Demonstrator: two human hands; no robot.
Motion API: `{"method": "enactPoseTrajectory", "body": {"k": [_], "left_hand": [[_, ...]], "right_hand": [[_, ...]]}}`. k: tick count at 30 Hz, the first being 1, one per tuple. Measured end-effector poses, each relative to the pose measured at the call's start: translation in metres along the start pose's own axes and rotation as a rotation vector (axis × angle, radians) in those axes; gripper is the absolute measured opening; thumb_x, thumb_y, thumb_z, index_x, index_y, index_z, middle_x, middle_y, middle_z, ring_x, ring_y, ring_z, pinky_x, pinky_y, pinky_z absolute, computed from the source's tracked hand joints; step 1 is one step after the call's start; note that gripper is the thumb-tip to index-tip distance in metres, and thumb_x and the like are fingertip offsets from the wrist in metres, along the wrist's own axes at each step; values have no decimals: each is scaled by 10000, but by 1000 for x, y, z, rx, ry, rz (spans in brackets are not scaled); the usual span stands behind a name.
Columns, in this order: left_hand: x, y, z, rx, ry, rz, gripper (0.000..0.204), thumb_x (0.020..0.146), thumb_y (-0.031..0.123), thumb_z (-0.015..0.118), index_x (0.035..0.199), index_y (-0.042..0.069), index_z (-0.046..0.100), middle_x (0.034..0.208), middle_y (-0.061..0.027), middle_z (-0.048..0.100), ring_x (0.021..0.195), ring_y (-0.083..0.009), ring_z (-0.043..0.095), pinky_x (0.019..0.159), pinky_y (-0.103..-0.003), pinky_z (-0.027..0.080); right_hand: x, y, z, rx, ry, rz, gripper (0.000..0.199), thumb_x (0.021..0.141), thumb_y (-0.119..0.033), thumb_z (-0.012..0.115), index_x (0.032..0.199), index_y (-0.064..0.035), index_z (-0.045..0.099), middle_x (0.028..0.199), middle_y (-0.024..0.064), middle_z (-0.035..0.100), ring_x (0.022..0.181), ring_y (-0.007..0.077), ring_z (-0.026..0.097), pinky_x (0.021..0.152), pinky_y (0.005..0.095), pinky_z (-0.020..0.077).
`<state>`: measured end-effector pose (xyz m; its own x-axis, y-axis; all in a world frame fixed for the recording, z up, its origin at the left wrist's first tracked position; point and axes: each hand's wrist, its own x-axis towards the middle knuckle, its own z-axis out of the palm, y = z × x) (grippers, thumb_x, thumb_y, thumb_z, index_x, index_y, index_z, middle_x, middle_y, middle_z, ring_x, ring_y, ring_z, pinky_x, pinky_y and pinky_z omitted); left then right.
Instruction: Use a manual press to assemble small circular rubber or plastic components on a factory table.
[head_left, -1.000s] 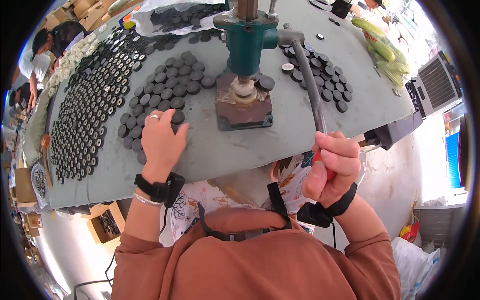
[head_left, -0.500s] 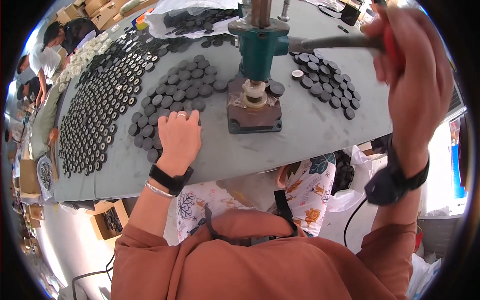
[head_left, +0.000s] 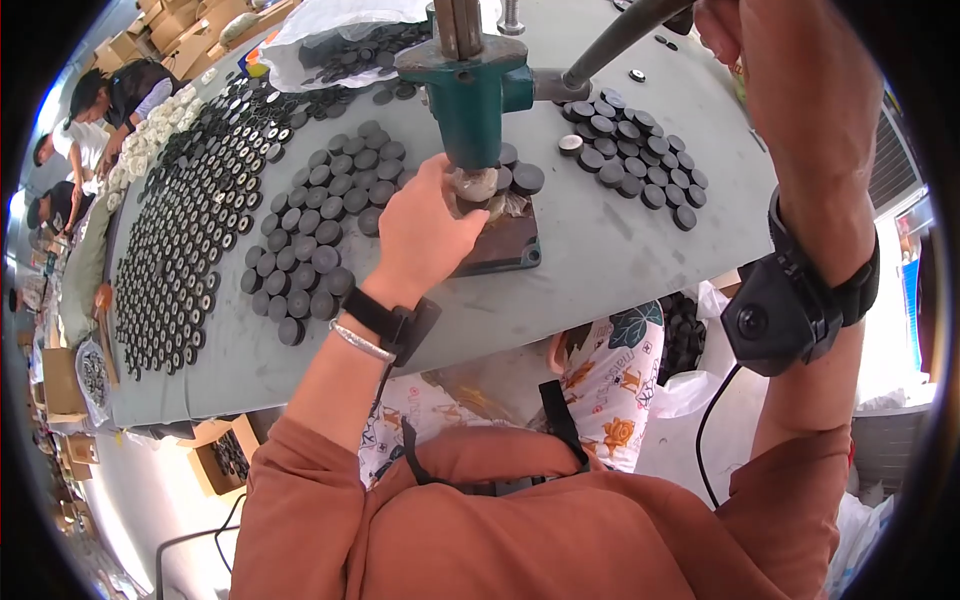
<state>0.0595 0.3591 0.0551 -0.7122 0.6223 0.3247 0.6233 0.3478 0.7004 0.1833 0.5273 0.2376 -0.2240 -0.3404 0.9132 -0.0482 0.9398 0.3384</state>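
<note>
Head view: a dark piece (head_left: 470,207) sits just under the wrapped ram (head_left: 478,182) of the green press (head_left: 470,115), the left hand (head_left: 425,230) curved around it; whether it is gripped cannot be told. Right of the press, the right hand (head_left: 757,32) is by the raised lever (head_left: 625,42), its hold unclear. Lowering too soon could pinch the left hand; off-centre seating could tilt the piece.

A broad, grey, flat-topped table (head_left: 600,265) spans the room above a pale, smooth floor (head_left: 155,485). Brown cardboard cartons (head_left: 125,48) crowd the far left background; an open brown cardboard box (head_left: 208,466) sits below the table's near-left edge. White light (head_left: 882,345) glares at right.
</note>
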Motion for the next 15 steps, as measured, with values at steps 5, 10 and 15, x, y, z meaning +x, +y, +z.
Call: {"method": "enactPoseTrajectory", "body": {"k": [5, 10, 15], "left_hand": [[4, 1, 6, 13, 16, -20, 548, 668, 233, 730, 1154, 61, 544, 937, -116, 665, 844, -287, 644, 740, -369, 499], [3, 0, 8, 31, 19, -25, 558, 671, 241, 733, 1163, 64, 538, 938, -119, 664, 846, -296, 642, 740, -371, 498], [5, 1, 11, 32, 0, -16, 583, 675, 251, 736, 1186, 65, 525, 980, -122, 657, 866, -298, 634, 752, -373, 496]], "right_hand": [[-16, 13, -11, 74, -35, 127, 192, 919, -123, 448, 789, -3, 523, 738, 72, 550, 477, 54, 387, 423, 187, 322], [-24, 11, -15, 155, -68, 252, 169, 916, -103, 444, 815, 6, 523, 776, 87, 570, 501, 59, 396, 447, 194, 334], [-33, 24, -32, 208, -112, 365, 149, 914, -84, 440, 841, 16, 523, 814, 102, 590, 526, 65, 406, 471, 200, 346]]}}
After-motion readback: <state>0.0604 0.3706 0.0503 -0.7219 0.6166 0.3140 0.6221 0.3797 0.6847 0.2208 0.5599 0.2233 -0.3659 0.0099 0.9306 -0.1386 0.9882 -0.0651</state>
